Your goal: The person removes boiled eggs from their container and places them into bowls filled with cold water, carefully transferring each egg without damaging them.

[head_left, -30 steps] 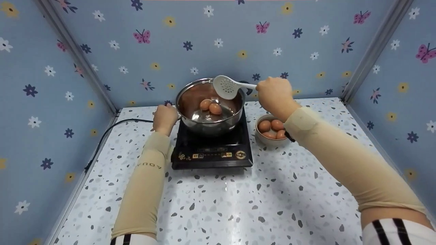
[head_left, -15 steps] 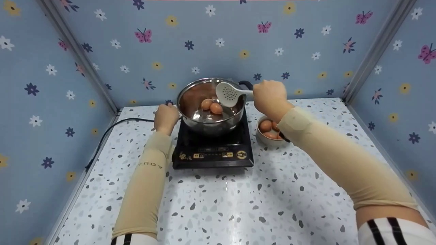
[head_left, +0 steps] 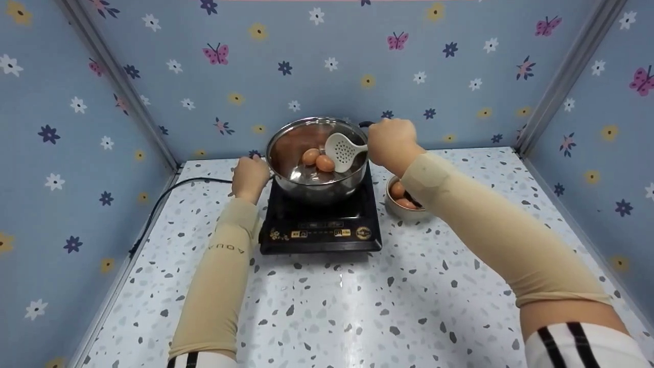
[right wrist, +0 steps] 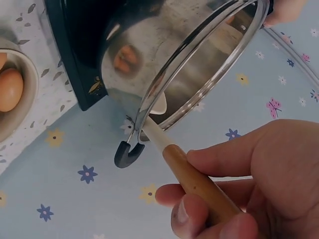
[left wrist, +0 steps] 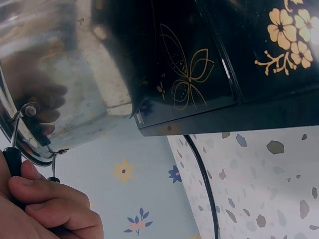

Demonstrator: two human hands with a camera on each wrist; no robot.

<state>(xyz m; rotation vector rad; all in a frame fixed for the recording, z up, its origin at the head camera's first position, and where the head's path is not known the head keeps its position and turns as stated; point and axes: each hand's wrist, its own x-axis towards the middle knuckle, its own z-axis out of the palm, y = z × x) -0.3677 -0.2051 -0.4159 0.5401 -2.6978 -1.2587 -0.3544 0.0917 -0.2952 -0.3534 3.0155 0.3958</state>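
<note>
A steel pot [head_left: 317, 191] stands on a black induction cooker [head_left: 319, 240], with two brown eggs [head_left: 325, 163] visible inside. My left hand [head_left: 250, 176] grips the pot's left black handle [left wrist: 14, 160], fingers curled round it in the left wrist view. In my right hand [head_left: 392, 143] is a skimmer [head_left: 341, 152], its perforated pale head inside the pot beside the eggs. The right wrist view shows the fingers and thumb holding its wooden handle [right wrist: 202, 186]. Whether the skimmer head touches an egg, I cannot tell.
A bowl [head_left: 406, 212] with several brown eggs stands right of the cooker, partly hidden by my right forearm. A black cord [head_left: 163, 197] runs along the left side of the speckled tabletop [head_left: 317, 306]. Patterned blue walls [head_left: 327, 92] stand close behind and at both sides.
My right hand has moved left and slightly down, lowering the skimmer head into the pot towards the eggs. More of the egg bowl is now covered by the forearm. My left hand keeps its grip.
</note>
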